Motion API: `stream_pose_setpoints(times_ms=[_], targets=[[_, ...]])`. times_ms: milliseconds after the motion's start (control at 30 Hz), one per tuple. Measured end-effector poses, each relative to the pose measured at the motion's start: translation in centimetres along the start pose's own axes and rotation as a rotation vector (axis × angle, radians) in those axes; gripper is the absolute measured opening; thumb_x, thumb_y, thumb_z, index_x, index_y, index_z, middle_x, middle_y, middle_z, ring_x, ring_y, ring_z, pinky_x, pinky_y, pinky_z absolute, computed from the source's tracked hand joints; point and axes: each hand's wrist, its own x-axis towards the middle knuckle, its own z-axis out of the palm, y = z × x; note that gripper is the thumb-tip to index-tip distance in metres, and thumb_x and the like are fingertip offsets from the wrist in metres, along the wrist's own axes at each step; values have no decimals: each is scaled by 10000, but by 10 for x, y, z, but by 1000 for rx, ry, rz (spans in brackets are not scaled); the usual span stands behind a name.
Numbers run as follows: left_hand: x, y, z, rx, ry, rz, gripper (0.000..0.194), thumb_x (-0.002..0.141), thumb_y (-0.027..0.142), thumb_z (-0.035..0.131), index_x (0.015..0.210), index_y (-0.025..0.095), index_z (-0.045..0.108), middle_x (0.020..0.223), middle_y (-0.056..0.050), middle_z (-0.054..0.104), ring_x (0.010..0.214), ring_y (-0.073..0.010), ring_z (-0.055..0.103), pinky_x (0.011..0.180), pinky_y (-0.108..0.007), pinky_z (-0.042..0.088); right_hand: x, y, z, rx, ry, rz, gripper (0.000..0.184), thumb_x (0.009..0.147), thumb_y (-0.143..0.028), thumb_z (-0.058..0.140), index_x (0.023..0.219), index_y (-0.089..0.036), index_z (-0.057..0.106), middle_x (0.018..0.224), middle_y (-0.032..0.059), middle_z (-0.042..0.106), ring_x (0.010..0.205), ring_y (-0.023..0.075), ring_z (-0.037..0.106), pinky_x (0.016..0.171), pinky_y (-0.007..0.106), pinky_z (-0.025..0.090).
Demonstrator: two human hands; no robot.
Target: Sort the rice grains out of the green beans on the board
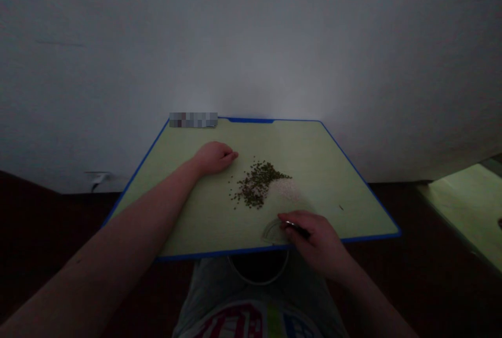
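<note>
Pale green board (314, 149) with blue edging, centre of frame. Left hand (215, 158) lies half-curled and empty, upper left of the piles; right hand (316, 241), lower right, closes on a slim dark tool (298, 229) above a clear half-round protractor (272, 232). Dark green seeds (254, 186) adjoin a pale grain heap (287, 189) at centre.

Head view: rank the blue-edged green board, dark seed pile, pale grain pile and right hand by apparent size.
Blue-edged green board, largest. Then right hand and dark seed pile look alike, so unranked; the hand's nearness adds doubt. Pale grain pile, smallest.
</note>
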Motion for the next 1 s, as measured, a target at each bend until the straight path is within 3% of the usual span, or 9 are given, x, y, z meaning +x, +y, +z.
stream_pose_setpoints(times_ms=[233, 633, 800, 1000], targets=[[4, 0, -3, -16, -9, -21, 544, 815, 527, 238, 579, 166, 571, 557, -42, 553, 496, -121, 406, 511, -270, 220, 5, -3, -11, 18, -78, -51, 300, 796, -131, 490, 1058, -215, 611, 903, 46, 666, 813, 151, 604, 734, 295, 484], [24, -5, 8, 6, 0, -34, 535, 814, 515, 256, 540, 157, 544, 528, -44, 522, 483, -109, 356, 506, -290, 200, 13, 27, -17, 4, -171, -85, 259, 804, -177, 501, 1033, -232, 609, 905, 51, 668, 822, 170, 619, 733, 315, 503], [24, -6, 8, 7, 11, -36, 540, 817, 517, 247, 535, 159, 536, 515, -37, 507, 475, -109, 349, 501, -289, 204, 15, 33, -18, 89, -121, 21, 232, 787, -218, 545, 1009, -234, 611, 874, 49, 673, 799, 174, 630, 727, 331, 521], [20, -5, 5, 1, 2, -19, 528, 827, 498, 234, 560, 159, 537, 548, -37, 525, 489, -106, 362, 497, -277, 211, 16, 38, -18, 365, 74, 224, 277, 771, -265, 582, 1041, -202, 588, 859, 62, 681, 766, 162, 647, 679, 297, 549]])
